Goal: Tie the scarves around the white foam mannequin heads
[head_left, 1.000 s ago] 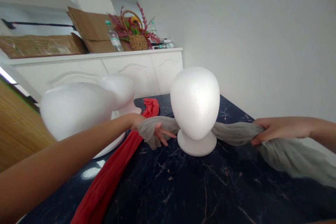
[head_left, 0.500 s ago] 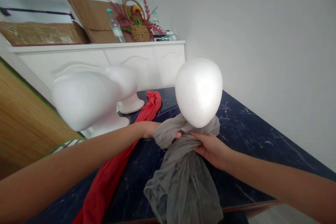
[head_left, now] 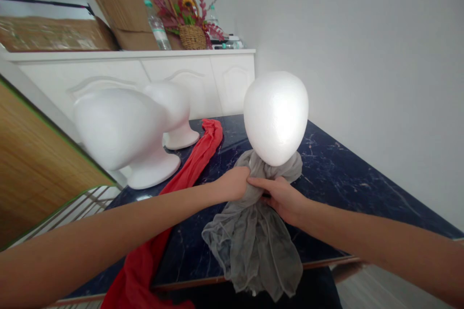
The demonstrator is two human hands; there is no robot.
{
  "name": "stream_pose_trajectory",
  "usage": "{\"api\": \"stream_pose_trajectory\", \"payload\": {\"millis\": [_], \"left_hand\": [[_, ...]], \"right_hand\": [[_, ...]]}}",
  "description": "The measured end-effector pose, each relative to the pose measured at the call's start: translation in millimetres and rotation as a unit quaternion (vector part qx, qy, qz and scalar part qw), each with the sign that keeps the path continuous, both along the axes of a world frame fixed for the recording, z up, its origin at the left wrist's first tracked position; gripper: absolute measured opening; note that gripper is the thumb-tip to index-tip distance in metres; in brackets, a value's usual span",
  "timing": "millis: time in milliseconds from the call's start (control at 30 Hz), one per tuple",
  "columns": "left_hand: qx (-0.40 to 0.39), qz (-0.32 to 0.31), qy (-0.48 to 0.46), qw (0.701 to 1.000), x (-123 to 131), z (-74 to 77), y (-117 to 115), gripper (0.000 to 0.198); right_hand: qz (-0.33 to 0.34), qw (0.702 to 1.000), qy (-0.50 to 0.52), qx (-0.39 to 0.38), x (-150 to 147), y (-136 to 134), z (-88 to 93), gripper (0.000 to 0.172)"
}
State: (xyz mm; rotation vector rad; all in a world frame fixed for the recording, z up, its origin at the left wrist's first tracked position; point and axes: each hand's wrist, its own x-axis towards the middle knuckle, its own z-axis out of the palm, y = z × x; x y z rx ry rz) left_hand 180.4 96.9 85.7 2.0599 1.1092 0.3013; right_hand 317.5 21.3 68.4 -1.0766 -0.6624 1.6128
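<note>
A grey scarf (head_left: pixel 259 241) is wrapped round the neck of a white foam mannequin head (head_left: pixel 275 116), its gathered ends hanging over the table's front edge. My left hand (head_left: pixel 234 183) is closed on the scarf at the left of the knot, below the head's chin. From the right, my right hand (head_left: pixel 284 195) grips the same gathered cloth, its index finger reaching to the left hand. The fingertips of both hands are partly hidden in the folds. A red scarf (head_left: pixel 194 161) lies lengthwise along the table, passing beneath my left forearm.
Two more white foam heads, a nearer one (head_left: pixel 116 125) and a farther one (head_left: pixel 174 111), stand at the left of the dark blue marbled table (head_left: pixel 348 193). Behind is a white cabinet (head_left: pixel 174 67) bearing cardboard (head_left: pixel 123 9), a bottle (head_left: pixel 157 26) and a flower basket (head_left: pixel 193 37).
My left hand has come out from under the scarf loop and moved right, now over the cloth beside my right hand. The loop round the neck looks tighter, and the hanging ends have shifted slightly.
</note>
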Motion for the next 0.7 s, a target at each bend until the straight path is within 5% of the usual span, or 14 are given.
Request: {"api": "stream_pose_trajectory", "payload": {"millis": [200,367,500,700], "left_hand": [[0.14,-0.065,0.138,0.978,2.0,24.1,1.9,0.018],[-0.034,-0.005,0.004,0.999,-9.7,43.1,14.8,0.024],[-0.175,0.073,-0.124,0.974,-19.2,40.4,24.9,0.032],[-0.182,0.084,-0.06,0.978,-30.4,41.0,36.0,0.041]], "right_hand": [[0.014,0.998,-0.068,0.01,16.3,2.9,-1.7,0.014],[0.077,0.988,-0.137,0.005,45.5,0.8,-8.5,0.017],[0.092,0.976,-0.199,-0.009,78.3,2.2,-7.1,0.016],[0.079,0.918,-0.384,0.064,121.9,11.1,6.2,0.02]]}}
